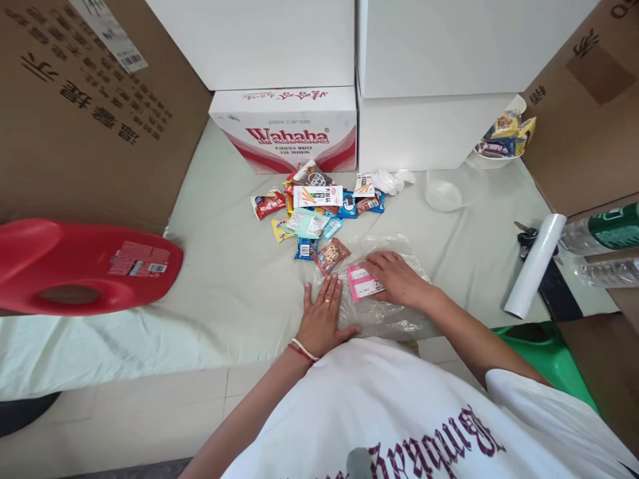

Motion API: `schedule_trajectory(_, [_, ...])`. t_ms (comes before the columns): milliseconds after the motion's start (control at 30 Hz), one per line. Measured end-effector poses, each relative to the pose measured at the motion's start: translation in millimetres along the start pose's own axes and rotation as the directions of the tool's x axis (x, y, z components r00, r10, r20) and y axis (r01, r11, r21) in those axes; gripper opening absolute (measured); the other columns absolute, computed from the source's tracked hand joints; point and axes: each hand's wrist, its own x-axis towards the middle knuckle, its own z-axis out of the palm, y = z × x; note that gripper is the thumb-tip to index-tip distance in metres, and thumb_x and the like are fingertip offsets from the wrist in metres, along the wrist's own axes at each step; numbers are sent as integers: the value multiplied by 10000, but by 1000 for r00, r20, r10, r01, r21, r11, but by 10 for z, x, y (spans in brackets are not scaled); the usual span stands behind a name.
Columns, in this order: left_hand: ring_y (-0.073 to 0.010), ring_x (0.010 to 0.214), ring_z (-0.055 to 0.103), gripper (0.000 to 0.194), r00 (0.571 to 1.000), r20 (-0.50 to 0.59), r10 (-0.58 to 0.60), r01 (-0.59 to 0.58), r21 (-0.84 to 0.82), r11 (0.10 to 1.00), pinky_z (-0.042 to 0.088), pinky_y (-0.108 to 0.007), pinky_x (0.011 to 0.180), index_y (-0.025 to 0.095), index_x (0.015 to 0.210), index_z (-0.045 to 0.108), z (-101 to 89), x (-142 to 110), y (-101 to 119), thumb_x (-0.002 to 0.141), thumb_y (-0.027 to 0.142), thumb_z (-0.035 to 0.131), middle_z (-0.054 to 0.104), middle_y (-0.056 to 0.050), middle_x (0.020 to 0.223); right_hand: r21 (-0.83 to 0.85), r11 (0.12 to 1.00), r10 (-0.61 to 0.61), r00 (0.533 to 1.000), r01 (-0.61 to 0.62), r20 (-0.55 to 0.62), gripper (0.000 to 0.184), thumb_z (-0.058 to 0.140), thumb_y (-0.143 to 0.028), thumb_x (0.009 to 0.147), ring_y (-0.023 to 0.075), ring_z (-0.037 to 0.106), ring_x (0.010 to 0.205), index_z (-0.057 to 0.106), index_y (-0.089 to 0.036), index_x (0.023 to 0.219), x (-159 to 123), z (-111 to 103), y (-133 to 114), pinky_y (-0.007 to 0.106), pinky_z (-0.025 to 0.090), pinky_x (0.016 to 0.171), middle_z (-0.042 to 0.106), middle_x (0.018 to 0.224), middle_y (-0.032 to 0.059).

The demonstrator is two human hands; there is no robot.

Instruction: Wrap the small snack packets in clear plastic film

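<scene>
- Left hand (321, 319): fingers spread wide, flat at plastic bag's (414, 316) left side, near front table edge.
- Right hand (397, 278): fingers over pink packet (365, 283), which lies on bag; can't tell if gripped.
- Open room: cloth (219, 266) stretches between red jug (134, 266) and snack pile (305, 223); pile sits just beyond bag.
- Surface: pale green cloth, wrinkled; white roll (535, 266) well right.
- Room: Wahaha box (294, 133) behind pile, tiled floor (164, 406) below.

Red jug (100, 266) cut off at left edge, green-labelled bottle (606, 229) at right, shirt lettering (424, 446) at bottom.
</scene>
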Motion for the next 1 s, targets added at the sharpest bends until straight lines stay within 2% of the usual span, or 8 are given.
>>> schedule_trajectory(133, [-393, 1562, 262, 1133, 1000, 6, 8, -8, -21, 1000, -2, -642, 1265, 79, 1638, 203, -5, -12, -35, 823, 778, 566, 268, -244, 1670, -4, 998, 69, 997, -69, -30, 723, 832, -404, 792, 363, 439, 1325, 545, -147, 1404, 5, 3, -14, 503, 354, 1115, 562, 1407, 181])
schedule_trajectory(267, [-404, 1567, 241, 1149, 1000, 2, 3, -3, -14, 1000, 11, -660, 1258, 81, 1637, 208, -10, 1, -30, 808, 782, 582, 281, -238, 1669, -66, 993, 98, 995, -98, -6, 690, 805, -368, 817, 368, 455, 1282, 531, -136, 1406, 44, -18, -96, 499, 369, 1072, 584, 1361, 188])
schedule_trajectory(567, [-433, 1559, 245, 1117, 999, -24, -47, 44, -103, 994, -35, -717, 1231, 102, 1628, 262, 6, 14, 5, 798, 763, 613, 311, -255, 1652, -110, 993, -35, 998, 40, 51, 677, 777, -302, 812, 356, 451, 1235, 520, -153, 1421, 90, -203, -47, 491, 339, 1082, 584, 1320, 172])
schedule_trajectory(667, [-410, 1568, 236, 1039, 995, -91, -38, 24, -157, 987, -4, -696, 1244, 113, 1626, 263, -17, -29, -30, 842, 701, 609, 291, -250, 1663, -114, 990, -73, 994, 82, 86, 711, 778, -304, 815, 363, 451, 1264, 499, -167, 1455, 171, -151, -37, 519, 323, 1114, 578, 1349, 175])
schedule_trajectory(733, [-379, 1577, 229, 882, 986, -168, -23, -10, -191, 982, 32, -666, 1260, 145, 1605, 326, -37, -94, -73, 900, 608, 585, 327, -223, 1659, -93, 992, -77, 993, 85, 84, 767, 782, -316, 815, 371, 425, 1327, 459, -178, 1497, 162, -116, -31, 548, 298, 1146, 547, 1411, 184])
schedule_trajectory(800, [-325, 1572, 272, 642, 975, -213, 69, -118, -227, 967, 78, -615, 1281, 208, 1540, 450, -50, -171, -124, 956, 461, 539, 424, -168, 1624, -38, 997, -64, 998, 64, 18, 809, 770, -371, 836, 377, 384, 1391, 407, -195, 1537, 46, -119, -12, 569, 285, 1167, 485, 1496, 188])
schedule_trajectory(867, [-269, 1536, 361, 486, 961, -196, 194, -245, -283, 927, 141, -553, 1293, 249, 1444, 557, -50, -240, -176, 971, 340, 497, 511, -126, 1571, 54, 997, -41, 996, 45, -75, 725, 704, -427, 898, 362, 387, 1406, 413, -221, 1529, -191, -140, 30, 566, 315, 1166, 469, 1518, 174])
schedule_trajectory(1000, [-286, 1498, 418, 538, 970, -98, 224, -245, -407, 880, 237, -521, 1279, 211, 1397, 585, -43, -306, -263, 914, 446, 604, 462, -160, 1598, 247, 967, -28, 993, 56, -115, 504, 639, -457, 953, 313, 473, 1346, 528, -256, 1401, -860, -34, 148, 529, 422, 1118, 544, 1423, 138])
